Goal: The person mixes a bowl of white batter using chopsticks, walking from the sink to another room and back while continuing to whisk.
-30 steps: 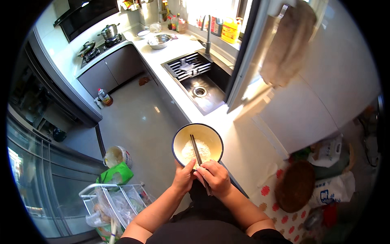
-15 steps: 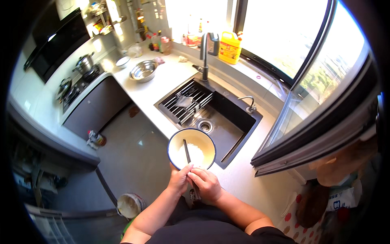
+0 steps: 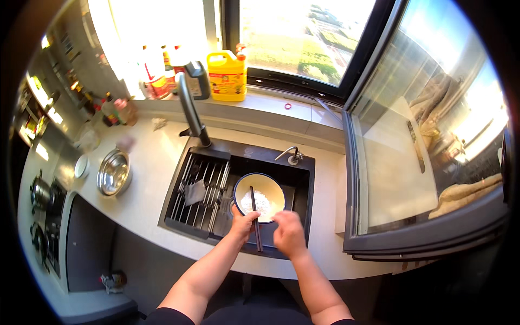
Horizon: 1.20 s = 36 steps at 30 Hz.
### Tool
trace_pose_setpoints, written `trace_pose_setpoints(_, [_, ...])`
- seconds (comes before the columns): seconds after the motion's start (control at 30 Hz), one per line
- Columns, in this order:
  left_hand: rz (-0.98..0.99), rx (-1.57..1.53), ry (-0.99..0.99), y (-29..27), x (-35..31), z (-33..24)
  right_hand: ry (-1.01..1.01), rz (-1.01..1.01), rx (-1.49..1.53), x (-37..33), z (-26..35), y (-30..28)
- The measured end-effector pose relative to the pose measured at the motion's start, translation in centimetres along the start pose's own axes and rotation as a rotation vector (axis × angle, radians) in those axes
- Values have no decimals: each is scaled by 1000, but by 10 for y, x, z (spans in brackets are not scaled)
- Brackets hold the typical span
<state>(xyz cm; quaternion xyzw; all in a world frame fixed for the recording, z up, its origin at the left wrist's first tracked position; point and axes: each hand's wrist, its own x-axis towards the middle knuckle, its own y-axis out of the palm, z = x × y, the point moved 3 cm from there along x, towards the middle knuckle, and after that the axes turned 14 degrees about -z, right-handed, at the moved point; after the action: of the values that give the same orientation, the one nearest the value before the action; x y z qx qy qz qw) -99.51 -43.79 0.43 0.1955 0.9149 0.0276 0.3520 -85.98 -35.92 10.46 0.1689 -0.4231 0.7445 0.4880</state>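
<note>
Over black sink [image 3: 249, 156], left hand [image 3: 241, 222] grips cream, blue-rimmed round bowl [image 3: 274, 193] at 7 o'clock, with slim dark chopsticks [image 3: 257, 223]; right hand [image 3: 289, 233] half-curled, contents unclear. Probably light, stiff, slick: cup base.

Over a dark sink [image 3: 303, 187], the left hand [image 3: 243, 222] is gripping a cream bowl [image 3: 275, 199] with a blue rim, its thumb pressing dark chopsticks [image 3: 257, 233] that are leaning into white powder [image 3: 262, 202]. The right hand [image 3: 290, 234], blurred and curled, is hovering just beside the bowl. Behind, 2 faucets [image 3: 192, 108] are standing, and 1 yellow jug [image 3: 227, 80] is sitting on the windowsill [image 3: 266, 107].
</note>
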Motion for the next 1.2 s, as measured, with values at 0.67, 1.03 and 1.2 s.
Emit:
trace_pose_setpoints(0.67, [40, -27, 21, 91, 98, -13, 711, 15, -386, 117, -289, 116])
trace_pose_setpoints(1.03, [-4, -71, 47, 112, 92, -13, 491, -73, -247, 111, -299, 115])
trace_pose_setpoints(1.2, [-11, -70, 38, 108, 93, -11, 483, -70, -239, 113, -293, 113])
